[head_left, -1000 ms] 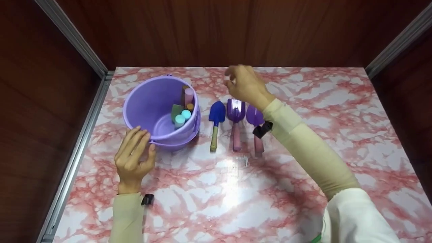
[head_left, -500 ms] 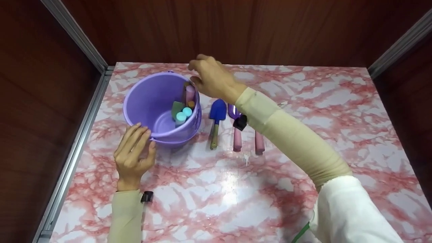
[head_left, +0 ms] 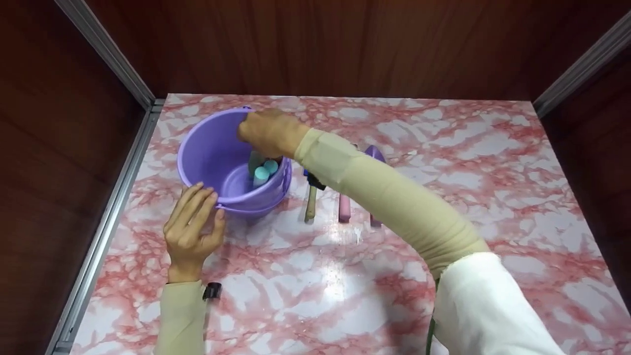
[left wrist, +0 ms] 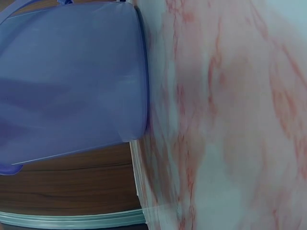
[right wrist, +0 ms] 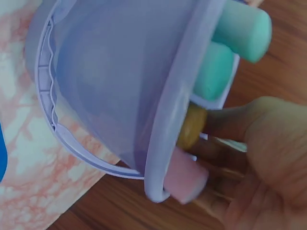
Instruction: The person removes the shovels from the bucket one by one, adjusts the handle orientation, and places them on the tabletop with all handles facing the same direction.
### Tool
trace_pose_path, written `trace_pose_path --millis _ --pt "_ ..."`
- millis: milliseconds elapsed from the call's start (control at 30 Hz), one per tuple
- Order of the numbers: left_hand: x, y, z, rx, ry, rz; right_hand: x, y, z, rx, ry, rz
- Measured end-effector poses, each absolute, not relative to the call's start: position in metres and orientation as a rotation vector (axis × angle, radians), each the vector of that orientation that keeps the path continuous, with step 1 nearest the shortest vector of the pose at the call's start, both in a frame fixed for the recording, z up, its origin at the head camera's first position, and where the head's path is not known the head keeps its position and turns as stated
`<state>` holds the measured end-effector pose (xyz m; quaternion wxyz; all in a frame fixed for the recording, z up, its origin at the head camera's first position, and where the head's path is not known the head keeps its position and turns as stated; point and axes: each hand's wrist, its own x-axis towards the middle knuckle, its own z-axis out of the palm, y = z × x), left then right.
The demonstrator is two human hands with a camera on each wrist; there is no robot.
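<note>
On the ten-o'clock bucket (head_left: 202,153), the left hand (head_left: 192,231) is resting loosely while the half-curled right hand (head_left: 271,132), hold unclear to me, is seemingly seeking the pink handle (right wrist: 186,178) inside at two, likely needing a pinch next.

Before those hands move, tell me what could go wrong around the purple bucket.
The right hand could snag a neighbour, since the pink piece, amber piece and teal pieces crowd together. The bucket might tip if tugged: the left hand seems only to rest its fingers at the edge.
</note>
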<state>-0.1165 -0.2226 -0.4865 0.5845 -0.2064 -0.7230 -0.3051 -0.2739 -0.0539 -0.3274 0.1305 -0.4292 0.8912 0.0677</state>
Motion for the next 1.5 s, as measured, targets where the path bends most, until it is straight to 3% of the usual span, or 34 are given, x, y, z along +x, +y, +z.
trace_pose_path --millis 333,1033,1500 --pt "-0.117 -0.227 -0.488 -0.486 -1.688 -0.710 -0.264 -0.088 -0.347 -1.138 2.632 0.654" --pt "-0.119 -0.224 -0.490 -0.481 -1.685 -0.710 -0.258 -0.114 -0.353 -0.850 2.531 0.811" --pt "-0.117 -0.220 -0.481 -0.485 -1.684 -0.711 -0.262 -0.110 -0.356 -0.998 2.604 0.895"
